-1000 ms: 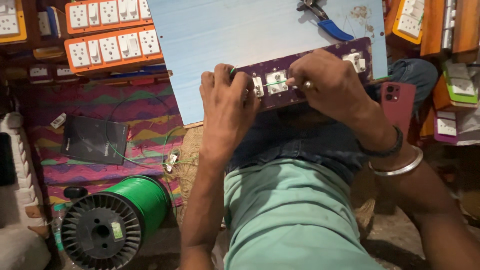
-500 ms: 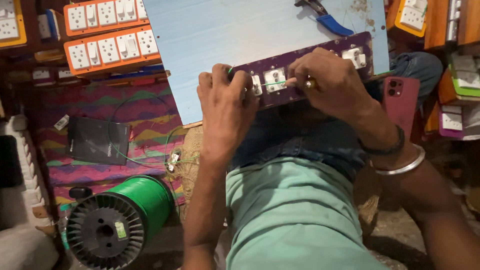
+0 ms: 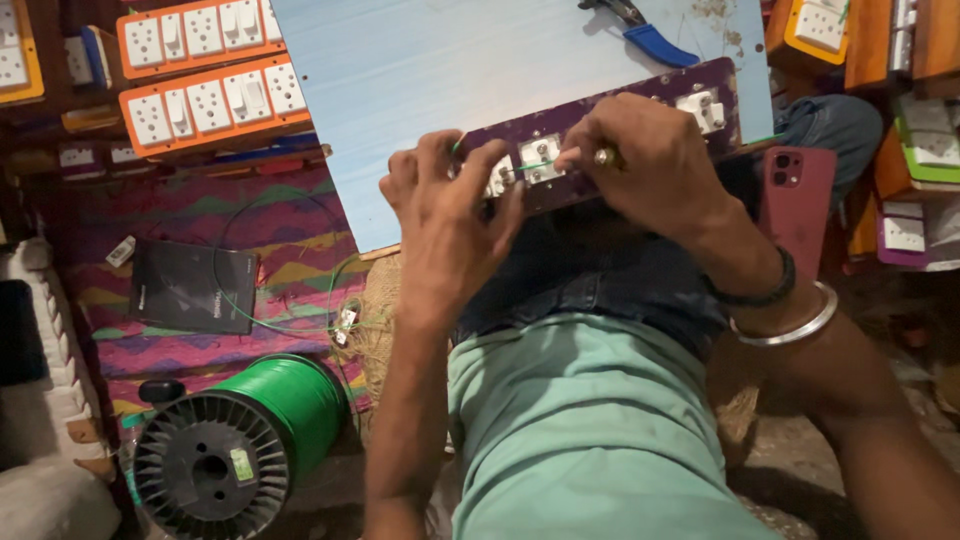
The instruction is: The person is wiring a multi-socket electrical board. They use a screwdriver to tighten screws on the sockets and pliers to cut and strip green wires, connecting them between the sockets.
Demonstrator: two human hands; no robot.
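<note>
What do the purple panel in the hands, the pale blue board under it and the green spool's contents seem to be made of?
Purple panel: looks like a rigid sheet, possibly laminate or plastic, with a matte, speckled face and white, likely plastic, switch bodies set in it. Pale blue board: a flat sheet with fine lines, probably laminated board. Green spool: black ribbed plastic flange, wound with glossy green insulated wire.

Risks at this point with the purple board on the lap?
1. The purple switch board sits propped on the person's lap against the blue panel; only the left hand steadies it, so it may slip.
2. The right hand presses a small tool toward the left hand's fingers; a slip might jab them.
3. The thin green wire looks easy to pull loose.
</note>
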